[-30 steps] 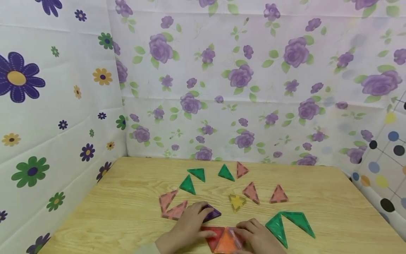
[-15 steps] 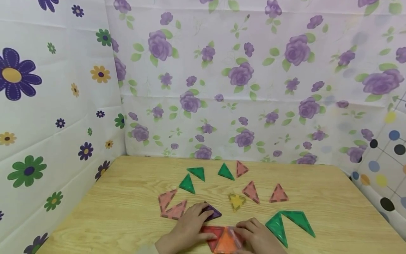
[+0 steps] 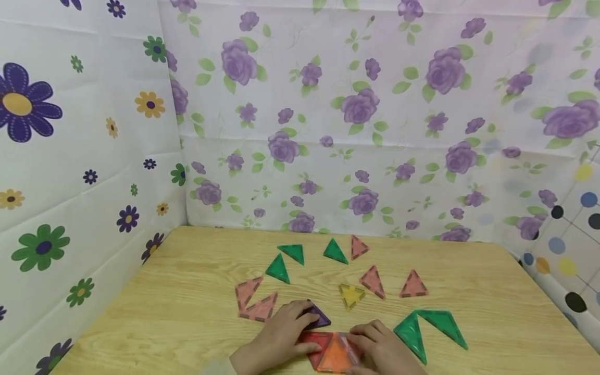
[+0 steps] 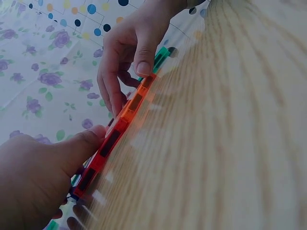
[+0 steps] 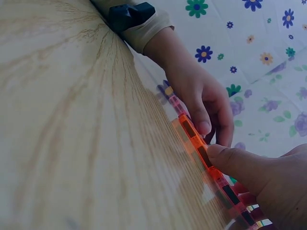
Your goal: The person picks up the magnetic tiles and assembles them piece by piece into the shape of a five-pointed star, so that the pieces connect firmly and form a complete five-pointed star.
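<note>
My left hand (image 3: 281,333) lies over a purple triangular magnetic tile (image 3: 321,319), its fingers bent on it, while the thumb rests on a red triangular tile (image 3: 324,339). An orange triangular tile (image 3: 335,359) joins the red one edge to edge. On its other side is a light pink triangular tile (image 3: 346,342), mostly hidden under my right hand (image 3: 386,346). That hand holds the pink tile with curled fingers at the far side. In the left wrist view, the right thumb touches the orange tile's near end (image 4: 149,80). These joined tiles lie flat on the table.
Green triangular tiles (image 3: 410,338) lie just right of my right hand. Pink tiles (image 3: 260,308) sit close to the left hand. A yellow tile (image 3: 351,296) and several pink and green tiles are spread behind. Flowered cloth (image 3: 304,125) hangs around the wooden table (image 3: 164,323).
Both hands keep almost the same pose on the tiles. The head view has shifted slightly; no tile visibly changes place on the table.
</note>
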A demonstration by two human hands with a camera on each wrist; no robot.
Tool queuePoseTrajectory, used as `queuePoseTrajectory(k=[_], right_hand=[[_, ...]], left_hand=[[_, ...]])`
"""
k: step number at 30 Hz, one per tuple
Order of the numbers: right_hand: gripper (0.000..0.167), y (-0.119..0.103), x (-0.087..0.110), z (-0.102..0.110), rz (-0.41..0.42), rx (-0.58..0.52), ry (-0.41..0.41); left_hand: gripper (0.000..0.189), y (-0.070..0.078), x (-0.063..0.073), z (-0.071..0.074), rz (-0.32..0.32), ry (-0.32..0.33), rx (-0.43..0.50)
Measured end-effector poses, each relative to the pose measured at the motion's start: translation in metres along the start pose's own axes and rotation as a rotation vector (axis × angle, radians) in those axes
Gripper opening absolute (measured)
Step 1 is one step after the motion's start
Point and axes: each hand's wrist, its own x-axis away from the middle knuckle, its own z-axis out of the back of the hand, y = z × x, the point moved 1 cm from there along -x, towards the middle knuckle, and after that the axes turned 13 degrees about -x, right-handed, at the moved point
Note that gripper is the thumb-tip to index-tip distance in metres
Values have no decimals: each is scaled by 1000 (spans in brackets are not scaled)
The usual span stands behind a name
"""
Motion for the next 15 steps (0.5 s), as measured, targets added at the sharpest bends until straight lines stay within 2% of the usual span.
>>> queuePoseTrajectory(k=[7, 15], right_hand=[[54, 0, -1, -1, -14, 4, -5], [50, -1, 0, -2, 19, 42, 34]], left_hand=[[54, 1, 2, 1, -83, 49, -20], [67, 5, 4, 0, -116, 57, 7]])
